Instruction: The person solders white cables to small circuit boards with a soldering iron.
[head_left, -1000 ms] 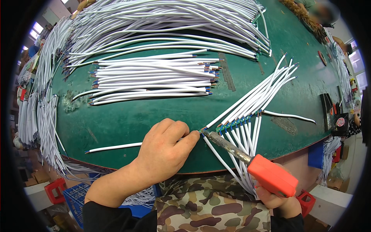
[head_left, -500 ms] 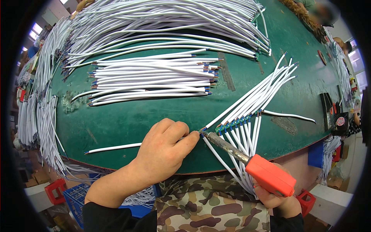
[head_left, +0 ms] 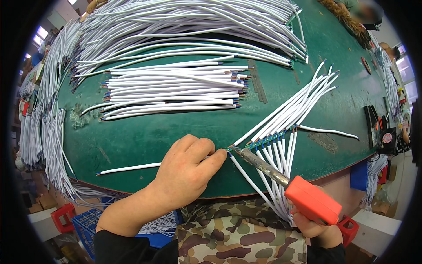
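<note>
My left hand (head_left: 187,169) rests on the green table (head_left: 145,136), fingers pinched on the end of a white cable at its stripped tip (head_left: 229,149). My right hand (head_left: 314,229) grips the orange handle of a soldering iron (head_left: 307,200); its metal tip (head_left: 237,151) touches that cable end. A fan of white cables (head_left: 290,112) runs from the tip toward the upper right. More white cables (head_left: 268,185) hang over the table's front edge beside the iron.
A neat stack of cut white cables (head_left: 176,90) lies mid-table, a bigger heap (head_left: 184,22) behind it. A single cable (head_left: 129,168) lies left of my hand. Cable bundles (head_left: 41,132) drape off the left edge. A blue crate (head_left: 88,224) stands below.
The soldering iron and my right hand have shifted slightly lower and to the left. My left hand stays put on the cable end.
</note>
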### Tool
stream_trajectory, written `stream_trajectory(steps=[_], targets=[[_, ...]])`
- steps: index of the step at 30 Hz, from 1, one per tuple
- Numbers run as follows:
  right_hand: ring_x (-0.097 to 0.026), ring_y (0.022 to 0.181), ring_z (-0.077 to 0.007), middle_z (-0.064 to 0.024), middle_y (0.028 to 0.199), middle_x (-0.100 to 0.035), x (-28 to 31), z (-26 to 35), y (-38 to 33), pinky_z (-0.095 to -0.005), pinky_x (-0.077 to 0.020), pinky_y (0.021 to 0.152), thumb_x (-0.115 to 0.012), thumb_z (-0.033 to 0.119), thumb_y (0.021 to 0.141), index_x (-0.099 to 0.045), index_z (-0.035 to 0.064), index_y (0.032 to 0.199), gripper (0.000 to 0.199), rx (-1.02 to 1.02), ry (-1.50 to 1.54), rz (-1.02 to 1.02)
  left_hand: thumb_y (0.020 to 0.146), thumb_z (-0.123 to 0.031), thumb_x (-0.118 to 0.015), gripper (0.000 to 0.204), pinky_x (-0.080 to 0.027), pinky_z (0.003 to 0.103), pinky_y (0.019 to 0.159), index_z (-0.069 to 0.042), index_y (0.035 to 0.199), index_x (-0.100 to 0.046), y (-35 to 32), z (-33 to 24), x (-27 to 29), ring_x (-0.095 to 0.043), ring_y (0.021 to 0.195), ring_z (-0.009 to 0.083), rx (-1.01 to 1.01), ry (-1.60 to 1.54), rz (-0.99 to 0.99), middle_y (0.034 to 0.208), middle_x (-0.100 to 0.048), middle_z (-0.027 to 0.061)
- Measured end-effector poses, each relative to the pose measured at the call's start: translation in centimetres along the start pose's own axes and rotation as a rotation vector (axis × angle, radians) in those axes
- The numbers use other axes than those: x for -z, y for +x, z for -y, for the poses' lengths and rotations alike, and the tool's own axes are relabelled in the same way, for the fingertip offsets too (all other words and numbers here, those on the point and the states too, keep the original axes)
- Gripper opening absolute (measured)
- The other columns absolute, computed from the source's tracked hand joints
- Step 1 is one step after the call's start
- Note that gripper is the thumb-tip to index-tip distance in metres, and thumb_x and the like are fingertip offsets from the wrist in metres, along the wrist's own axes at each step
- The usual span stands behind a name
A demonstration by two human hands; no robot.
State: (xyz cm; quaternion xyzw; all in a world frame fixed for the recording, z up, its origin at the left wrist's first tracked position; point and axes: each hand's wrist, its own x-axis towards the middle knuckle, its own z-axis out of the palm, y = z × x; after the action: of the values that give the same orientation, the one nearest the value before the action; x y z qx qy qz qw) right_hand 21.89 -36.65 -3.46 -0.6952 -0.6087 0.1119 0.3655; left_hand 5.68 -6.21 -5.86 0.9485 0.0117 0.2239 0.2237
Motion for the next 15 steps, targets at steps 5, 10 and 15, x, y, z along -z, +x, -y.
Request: stream_trajectory(steps=[5, 10, 15], targets=[[-0.067, 0.071, -0.0282, -0.0075, 0.077, -0.069, 0.0, 1.9, 0.9, -0.0387, -0.0536, 0.065, -0.063, 0.003, 0.071, -0.071, 0.0039, 0.086, 0.017, -0.236, 0.080, -0.065, 0.073, 0.005, -0.072, 0.034, -0.049, 0.038, 0.067, -0.005, 0.105, -0.072, 0.0, 0.0, 0.0, -0.057, 0.078, 0.0265, 0.000, -0.005, -0.004, 0.091, -0.059, 0.0068], [-0.067, 0.069, -0.0282, -0.0060, 0.073, -0.068, -0.6, 1.5, 0.6, -0.0390, -0.0539, 0.065, -0.063, 0.006, 0.072, -0.071, 0.0036, 0.086, 0.016, -0.211, 0.064, -0.123, 0.072, 0.005, -0.072, 0.035, -0.049, 0.038, 0.067, -0.005, 0.106, -0.072, 0.0, 0.2, 0.0, -0.058, 0.079, 0.0272, -0.010, 0.001, -0.005, 0.092, -0.060, 0.0075], [-0.068, 0.070, -0.0229, -0.0063, 0.076, -0.069, -0.6, 1.6, 0.1, -0.0360, -0.0551, 0.066, -0.060, 0.003, 0.074, -0.072, 0.0019, 0.092, 0.021, -0.258, 0.167, -0.163, 0.073, 0.005, -0.073, 0.036, -0.050, 0.039, 0.068, -0.005, 0.107, -0.071, -0.2, 0.0, -0.1, -0.059, 0.081, 0.0279, -0.013, 0.004, 0.005, 0.094, -0.061, 0.0084]])
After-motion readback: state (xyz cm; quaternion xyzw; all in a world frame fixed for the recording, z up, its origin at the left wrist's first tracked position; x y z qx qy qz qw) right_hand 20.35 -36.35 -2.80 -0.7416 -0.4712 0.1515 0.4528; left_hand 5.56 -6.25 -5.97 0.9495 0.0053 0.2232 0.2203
